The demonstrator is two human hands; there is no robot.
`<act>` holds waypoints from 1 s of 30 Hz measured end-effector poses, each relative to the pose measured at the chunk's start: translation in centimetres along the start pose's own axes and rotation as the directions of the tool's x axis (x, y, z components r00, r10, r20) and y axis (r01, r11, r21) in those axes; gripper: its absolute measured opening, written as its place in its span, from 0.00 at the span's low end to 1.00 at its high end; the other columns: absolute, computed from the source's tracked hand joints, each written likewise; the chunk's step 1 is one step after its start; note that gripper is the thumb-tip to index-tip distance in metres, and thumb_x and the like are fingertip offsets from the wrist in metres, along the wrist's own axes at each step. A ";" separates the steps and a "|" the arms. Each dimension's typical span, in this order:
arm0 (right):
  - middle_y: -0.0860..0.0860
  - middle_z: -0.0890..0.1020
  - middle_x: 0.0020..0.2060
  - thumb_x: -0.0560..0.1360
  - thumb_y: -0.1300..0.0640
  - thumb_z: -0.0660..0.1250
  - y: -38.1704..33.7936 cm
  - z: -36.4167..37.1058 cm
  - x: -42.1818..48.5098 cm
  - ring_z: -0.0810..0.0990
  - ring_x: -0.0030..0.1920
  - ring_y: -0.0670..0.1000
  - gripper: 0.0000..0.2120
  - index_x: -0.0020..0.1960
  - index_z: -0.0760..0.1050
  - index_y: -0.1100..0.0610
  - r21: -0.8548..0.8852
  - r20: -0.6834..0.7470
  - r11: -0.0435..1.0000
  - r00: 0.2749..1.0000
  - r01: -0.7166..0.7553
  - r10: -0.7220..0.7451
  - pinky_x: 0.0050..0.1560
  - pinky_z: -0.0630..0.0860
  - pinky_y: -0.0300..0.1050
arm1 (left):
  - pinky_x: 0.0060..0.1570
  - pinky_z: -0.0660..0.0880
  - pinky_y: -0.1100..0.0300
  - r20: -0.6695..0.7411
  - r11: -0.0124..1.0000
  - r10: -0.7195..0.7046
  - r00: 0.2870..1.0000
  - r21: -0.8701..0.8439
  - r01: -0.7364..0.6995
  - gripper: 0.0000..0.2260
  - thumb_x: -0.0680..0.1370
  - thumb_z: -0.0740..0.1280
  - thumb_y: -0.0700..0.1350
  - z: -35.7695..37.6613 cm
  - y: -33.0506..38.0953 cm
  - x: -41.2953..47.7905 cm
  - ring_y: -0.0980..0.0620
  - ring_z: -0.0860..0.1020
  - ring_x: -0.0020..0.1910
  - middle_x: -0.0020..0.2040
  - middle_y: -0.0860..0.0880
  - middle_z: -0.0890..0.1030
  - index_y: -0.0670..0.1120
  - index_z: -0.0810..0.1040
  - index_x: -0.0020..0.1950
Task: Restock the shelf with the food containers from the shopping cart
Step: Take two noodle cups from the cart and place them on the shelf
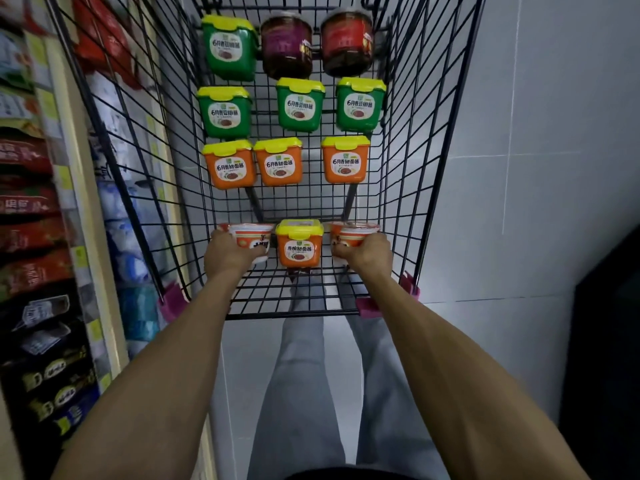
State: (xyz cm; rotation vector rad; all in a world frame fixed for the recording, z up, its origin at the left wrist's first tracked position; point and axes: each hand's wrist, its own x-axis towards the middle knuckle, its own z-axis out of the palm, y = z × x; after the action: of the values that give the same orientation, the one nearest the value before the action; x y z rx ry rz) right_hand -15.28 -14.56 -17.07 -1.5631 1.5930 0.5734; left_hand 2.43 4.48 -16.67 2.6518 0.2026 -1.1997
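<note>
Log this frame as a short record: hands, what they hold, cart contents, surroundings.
left hand: grips the left cup, round, red and white
right hand: grips the right cup, same kind
between cups: orange tub with yellow lid
cart: black wire; further in, three more orange tubs, four green tubs, two dark jars
shelf: on the left, stocked

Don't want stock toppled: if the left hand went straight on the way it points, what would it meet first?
The left hand grips a red-and-white cup; straight on, it would likely meet the leftmost orange tub in the next row. Bare cart floor lies between; depth is unclear.
</note>
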 end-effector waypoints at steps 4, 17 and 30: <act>0.48 0.85 0.44 0.63 0.44 0.81 -1.5 -2.1 -2.3 0.84 0.43 0.50 0.26 0.55 0.80 0.55 -0.010 -0.011 1.000 1.000 0.028 -0.028 0.46 0.83 0.47 | 0.53 0.79 0.50 -0.012 0.997 0.067 0.998 0.032 -0.067 0.36 0.64 0.82 0.55 -2.2 2.2 -2.6 0.42 0.81 0.56 0.59 0.44 0.81 0.41 0.73 0.65; 0.47 0.83 0.44 0.63 0.41 0.80 -12.9 -14.7 -13.8 0.81 0.40 0.48 0.27 0.51 0.74 0.56 -0.208 -0.110 0.856 0.859 0.473 -0.501 0.43 0.81 0.44 | 0.51 0.79 0.50 -0.252 0.923 0.332 0.909 -0.111 -0.368 0.36 0.63 0.81 0.60 -14.9 8.1 -15.3 0.45 0.82 0.53 0.57 0.47 0.83 0.45 0.73 0.64; 0.51 0.75 0.56 0.61 0.39 0.81 -23.6 -24.5 -28.9 0.74 0.51 0.48 0.40 0.64 0.71 0.57 -0.267 -0.115 0.333 0.313 0.904 -0.943 0.55 0.76 0.46 | 0.52 0.75 0.54 -0.708 0.762 0.078 0.701 -0.411 -0.500 0.39 0.65 0.81 0.59 -26.5 4.2 -31.9 0.46 0.79 0.59 0.63 0.49 0.80 0.48 0.70 0.70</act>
State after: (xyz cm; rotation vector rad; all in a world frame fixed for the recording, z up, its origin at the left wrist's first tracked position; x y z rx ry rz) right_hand -0.98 -19.70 24.87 -2.4079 0.4926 -0.2063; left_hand 1.55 6.21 24.99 2.2801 0.1836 -0.0036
